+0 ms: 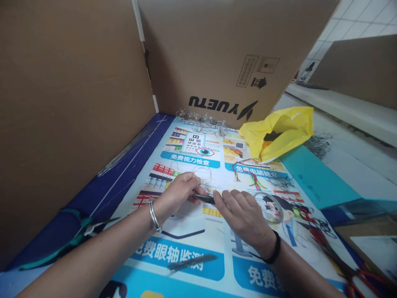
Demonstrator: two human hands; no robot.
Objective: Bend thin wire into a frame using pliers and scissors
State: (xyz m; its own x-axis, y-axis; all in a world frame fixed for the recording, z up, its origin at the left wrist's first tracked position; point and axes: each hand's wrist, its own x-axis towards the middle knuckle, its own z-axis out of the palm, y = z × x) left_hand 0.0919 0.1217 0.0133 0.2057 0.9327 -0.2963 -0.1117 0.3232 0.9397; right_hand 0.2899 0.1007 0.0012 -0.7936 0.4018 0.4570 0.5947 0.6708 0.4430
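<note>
My right hand (240, 209) is closed around a dark, narrow tool (204, 199), whose exact kind is mostly hidden by my fingers. Its slim end reaches the fingertips of my left hand (183, 187). The left fingers are pinched together, with a loop of thin pale wire (203, 169) rising beside them. Both hands are above a printed poster sheet. Below them lies a bundle of short dark strands (192, 262). Right of my right hand rests a clear round ring (281, 210).
Cardboard panels (217, 49) stand at the left and back. A yellow bag (291, 124) lies open near red, yellow and green cords (256, 180). Teal-handled pliers (76, 240) lie left, red-handled scissors (347, 269) right. Wire pieces (204, 120) line the back.
</note>
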